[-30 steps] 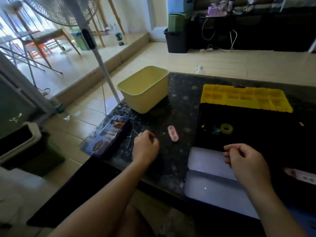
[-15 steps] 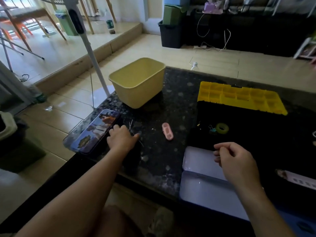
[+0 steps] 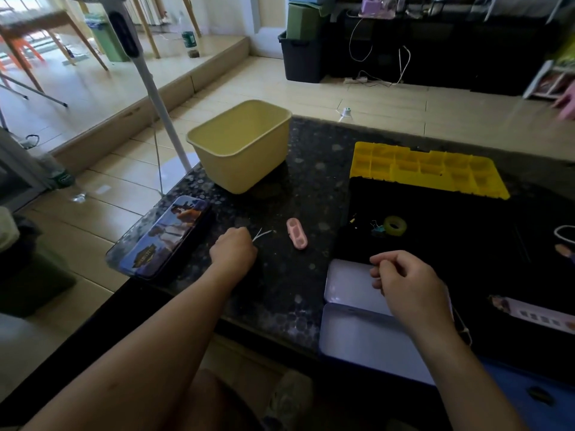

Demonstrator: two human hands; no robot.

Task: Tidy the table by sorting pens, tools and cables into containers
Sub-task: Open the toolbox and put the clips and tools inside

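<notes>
our left hand [image 3: 233, 251] rests on the dark stone table [image 3: 280, 293], fingers curled round a thin white wire [image 3: 264, 234] whose ends stick out just to its right; a pink clip [image 3: 297, 233] lies a little further right, a printed tin [image 3: 165, 237] just to its left, a yellow tub [image 3: 242, 144] beyond it; our right hand [image 3: 407, 286] hangs over an open tin [image 3: 348, 284], fingers curled; we cannot tell whether it pinches anything; a tape roll [image 3: 395, 225] lies beyond it
</notes>
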